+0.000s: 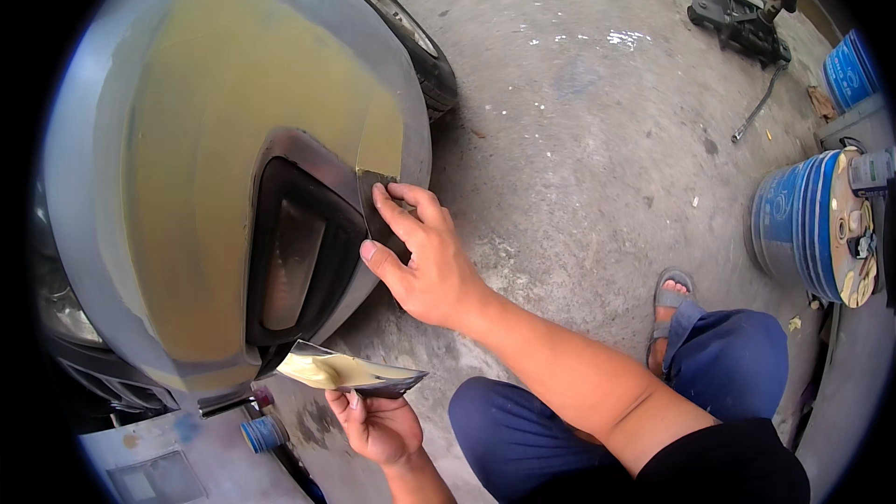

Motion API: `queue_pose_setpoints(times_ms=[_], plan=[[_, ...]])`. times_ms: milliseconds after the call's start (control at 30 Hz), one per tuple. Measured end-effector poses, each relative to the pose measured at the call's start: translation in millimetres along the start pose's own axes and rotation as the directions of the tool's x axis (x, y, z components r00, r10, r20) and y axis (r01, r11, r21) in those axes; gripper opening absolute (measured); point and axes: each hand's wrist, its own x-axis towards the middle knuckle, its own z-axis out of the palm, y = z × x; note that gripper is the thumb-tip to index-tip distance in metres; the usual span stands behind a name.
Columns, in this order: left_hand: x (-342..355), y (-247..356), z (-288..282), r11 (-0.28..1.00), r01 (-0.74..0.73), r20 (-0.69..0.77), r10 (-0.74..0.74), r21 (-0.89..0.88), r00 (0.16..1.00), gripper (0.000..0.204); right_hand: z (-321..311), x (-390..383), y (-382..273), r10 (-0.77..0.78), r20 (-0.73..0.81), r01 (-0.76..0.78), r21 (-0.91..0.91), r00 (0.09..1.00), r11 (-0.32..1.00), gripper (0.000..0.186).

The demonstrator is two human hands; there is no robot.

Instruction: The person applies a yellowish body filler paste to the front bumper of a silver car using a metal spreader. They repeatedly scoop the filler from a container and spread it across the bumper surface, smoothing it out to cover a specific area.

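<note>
My right hand (420,257) pinches a thin dark putty spreader (381,194), its edge laid on the car bumper (271,65) at the end of a yellow filler strip. Wide yellow body filler (201,187) coats the grey bumper around a dark lamp recess (289,261). Below it, my left hand (378,425) grips a dark flat plate (397,381) from underneath, thumb at its near edge. On that plate lies a mound of pale yellow filler (322,369). The plate is held in the air beneath the lamp recess.
A car wheel (397,23) stands behind the bumper. To the right are a blue bucket (798,219) with a smeared lid, another blue bucket (847,70) and a floor jack (742,14). A small blue container (263,434) is at the lower left. My knees are bent below.
</note>
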Motion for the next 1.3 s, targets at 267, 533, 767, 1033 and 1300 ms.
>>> queue_pose_setpoints(times_ms=[267,533,767,1033,1300], plan=[[5,3,-7,0.997,0.038,0.054,-0.035,-0.063,0.998,0.034,-31,0,32,0.087,0.121,-0.096,0.068,0.989,0.993,0.055],[-2,0,-22,0.998,0.035,0.049,-0.032,-0.053,0.998,0.041,-59,82,47,0.405,0.360,-0.507,0.255,0.840,0.824,0.061],[-4,3,-18,0.999,0.045,0.035,-0.044,-0.019,0.998,0.035,-2,-3,41,0.092,0.038,-0.096,0.142,0.995,0.985,0.057],[1,-1,-10,0.998,0.053,0.010,-0.054,0.046,0.999,0.038,8,-62,37,-0.029,0.107,0.034,-0.046,0.994,0.998,0.054],[18,-16,19,0.976,0.061,-0.021,-0.058,0.208,0.998,0.042,-70,-52,3,-0.199,0.223,0.230,-0.120,0.954,0.966,0.042]])
